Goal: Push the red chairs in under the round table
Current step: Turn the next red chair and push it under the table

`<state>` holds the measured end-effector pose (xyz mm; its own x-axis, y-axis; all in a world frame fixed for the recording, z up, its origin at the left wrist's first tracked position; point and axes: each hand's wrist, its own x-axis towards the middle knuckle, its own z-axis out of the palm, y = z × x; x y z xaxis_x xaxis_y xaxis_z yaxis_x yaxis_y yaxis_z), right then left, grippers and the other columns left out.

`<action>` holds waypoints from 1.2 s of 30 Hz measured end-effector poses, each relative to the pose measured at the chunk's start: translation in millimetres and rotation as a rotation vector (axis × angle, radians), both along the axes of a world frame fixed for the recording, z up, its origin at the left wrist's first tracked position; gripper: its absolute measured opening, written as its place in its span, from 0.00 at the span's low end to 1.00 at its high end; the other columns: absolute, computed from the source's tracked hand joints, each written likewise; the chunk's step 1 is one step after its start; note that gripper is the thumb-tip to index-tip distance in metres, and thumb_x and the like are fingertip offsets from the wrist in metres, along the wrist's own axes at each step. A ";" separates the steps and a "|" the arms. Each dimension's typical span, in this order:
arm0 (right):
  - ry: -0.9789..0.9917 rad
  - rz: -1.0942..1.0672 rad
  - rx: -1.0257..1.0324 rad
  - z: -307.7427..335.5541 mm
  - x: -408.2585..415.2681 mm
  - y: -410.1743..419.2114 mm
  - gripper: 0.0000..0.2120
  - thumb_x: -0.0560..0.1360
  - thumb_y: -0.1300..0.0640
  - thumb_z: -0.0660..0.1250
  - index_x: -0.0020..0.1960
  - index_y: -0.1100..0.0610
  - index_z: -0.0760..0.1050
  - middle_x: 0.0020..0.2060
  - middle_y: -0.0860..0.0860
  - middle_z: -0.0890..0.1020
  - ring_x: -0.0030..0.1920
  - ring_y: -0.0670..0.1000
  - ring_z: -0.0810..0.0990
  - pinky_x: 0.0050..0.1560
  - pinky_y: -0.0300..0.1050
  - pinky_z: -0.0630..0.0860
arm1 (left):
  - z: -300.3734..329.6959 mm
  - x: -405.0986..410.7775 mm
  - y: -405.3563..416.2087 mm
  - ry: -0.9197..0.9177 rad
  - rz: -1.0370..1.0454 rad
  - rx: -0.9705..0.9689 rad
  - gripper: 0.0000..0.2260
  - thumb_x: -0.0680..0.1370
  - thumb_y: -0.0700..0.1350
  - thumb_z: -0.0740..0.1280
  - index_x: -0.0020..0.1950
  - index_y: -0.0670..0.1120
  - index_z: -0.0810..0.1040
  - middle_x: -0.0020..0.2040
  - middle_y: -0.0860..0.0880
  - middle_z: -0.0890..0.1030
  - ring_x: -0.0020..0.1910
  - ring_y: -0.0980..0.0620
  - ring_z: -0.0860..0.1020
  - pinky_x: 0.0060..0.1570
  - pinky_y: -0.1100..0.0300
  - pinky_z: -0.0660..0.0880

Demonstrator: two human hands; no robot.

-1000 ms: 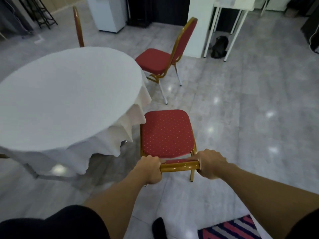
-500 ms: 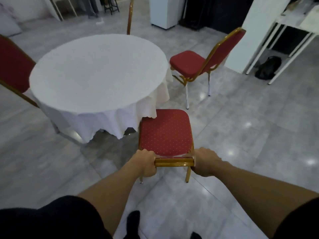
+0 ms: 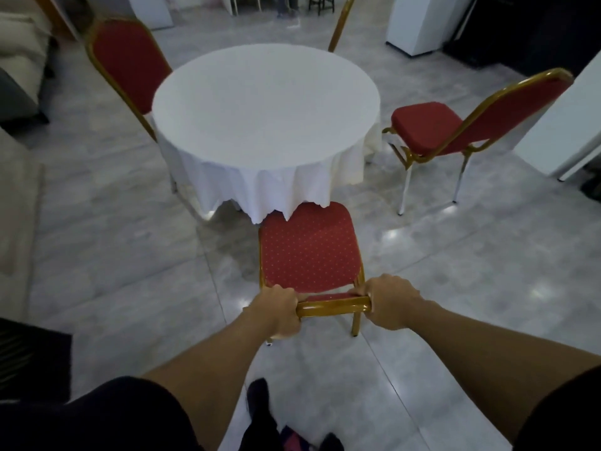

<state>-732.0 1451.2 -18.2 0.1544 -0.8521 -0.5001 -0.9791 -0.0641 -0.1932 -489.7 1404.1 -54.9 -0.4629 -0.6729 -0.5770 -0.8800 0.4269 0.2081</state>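
A round table (image 3: 266,102) under a white cloth stands in the middle of the floor. Right in front of me is a red chair (image 3: 309,249) with a gold frame; its seat's front edge lies just under the hanging cloth. My left hand (image 3: 279,309) and my right hand (image 3: 392,304) both grip the top rail of its backrest. A second red chair (image 3: 455,128) stands apart at the table's right, facing it. A third red chair (image 3: 126,63) stands against the table's far left. Behind the table only a gold backrest edge (image 3: 340,24) of another chair shows.
Grey glossy tiles surround the table. A white cabinet (image 3: 419,21) stands at the back right, and a white panel (image 3: 566,131) rises at the right edge. A beige sofa (image 3: 19,56) sits at the far left. My feet (image 3: 260,405) are below, beside a striped rug (image 3: 292,441).
My view has swung round to face the table squarely. The chair in my hands has moved toward the table, and its seat's front now reaches under the cloth's hem.
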 end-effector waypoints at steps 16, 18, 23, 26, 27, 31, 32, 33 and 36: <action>0.017 0.069 -0.005 -12.0 -9.2 -66.2 0.18 0.80 0.55 0.66 0.67 0.43 0.82 0.41 0.46 0.82 0.38 0.48 0.79 0.45 0.45 0.80 | -6.8 2.6 -42.6 0.043 0.184 0.042 0.26 0.65 0.47 0.58 0.62 0.56 0.80 0.50 0.49 0.83 0.49 0.44 0.81 0.50 0.48 0.84; 0.011 0.065 0.001 -13.9 -10.4 -86.2 0.16 0.80 0.55 0.66 0.66 0.44 0.82 0.39 0.46 0.82 0.36 0.46 0.78 0.44 0.45 0.79 | -9.8 3.2 -62.5 0.039 0.190 0.037 0.26 0.65 0.47 0.58 0.61 0.56 0.81 0.48 0.49 0.82 0.48 0.45 0.82 0.49 0.48 0.84; -0.013 0.092 0.012 -11.8 -10.0 -142.8 0.22 0.79 0.58 0.64 0.69 0.42 0.81 0.38 0.46 0.80 0.36 0.47 0.77 0.42 0.44 0.75 | -3.6 4.9 -114.8 0.082 0.170 0.050 0.25 0.66 0.44 0.60 0.62 0.58 0.80 0.49 0.49 0.84 0.48 0.45 0.82 0.49 0.50 0.83; -0.009 0.102 0.015 -5.9 -6.1 -174.7 0.27 0.77 0.61 0.62 0.71 0.41 0.79 0.36 0.44 0.77 0.38 0.49 0.77 0.45 0.45 0.75 | 1.5 7.5 -146.7 0.062 0.173 0.057 0.25 0.66 0.44 0.60 0.61 0.56 0.81 0.47 0.49 0.84 0.47 0.44 0.82 0.49 0.48 0.84; -0.013 0.106 0.020 -3.3 -3.6 -185.3 0.29 0.77 0.62 0.62 0.72 0.40 0.79 0.35 0.43 0.75 0.39 0.50 0.77 0.46 0.46 0.76 | 0.7 9.7 -158.4 0.049 0.171 0.062 0.25 0.66 0.44 0.60 0.61 0.56 0.81 0.47 0.49 0.83 0.47 0.44 0.82 0.49 0.48 0.84; -0.015 0.105 0.006 -4.4 -0.6 -225.7 0.29 0.76 0.64 0.61 0.69 0.39 0.80 0.36 0.43 0.76 0.40 0.51 0.77 0.48 0.48 0.78 | 2.0 11.9 -201.2 0.018 0.200 0.091 0.22 0.65 0.45 0.60 0.57 0.52 0.81 0.45 0.49 0.83 0.47 0.44 0.82 0.48 0.48 0.84; -0.008 0.101 0.002 -7.6 -1.6 -236.3 0.28 0.76 0.63 0.61 0.68 0.40 0.81 0.36 0.44 0.76 0.40 0.51 0.78 0.49 0.49 0.79 | 5.4 10.4 -210.3 0.030 0.209 0.099 0.20 0.66 0.45 0.61 0.56 0.51 0.82 0.45 0.48 0.83 0.47 0.44 0.83 0.49 0.49 0.84; -0.005 0.104 0.000 -9.4 -3.0 -246.0 0.26 0.76 0.63 0.61 0.67 0.41 0.82 0.36 0.44 0.78 0.40 0.50 0.78 0.48 0.48 0.79 | 7.0 9.3 -217.5 0.036 0.221 0.105 0.19 0.67 0.44 0.62 0.56 0.50 0.82 0.45 0.48 0.84 0.47 0.44 0.83 0.48 0.50 0.84; -0.006 0.146 0.018 -11.1 -5.8 -260.5 0.24 0.78 0.59 0.61 0.70 0.41 0.79 0.38 0.45 0.79 0.36 0.47 0.76 0.45 0.45 0.77 | 6.8 10.2 -227.1 0.058 0.210 0.138 0.26 0.67 0.44 0.61 0.65 0.56 0.80 0.52 0.49 0.85 0.52 0.44 0.83 0.52 0.50 0.82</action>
<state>-737.8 1190.6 -29.3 0.2791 -0.8112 -0.5138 -0.9584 -0.2019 -0.2018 -479.5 1176.9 -48.1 -0.3566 -0.6741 -0.6469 -0.9312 0.2003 0.3046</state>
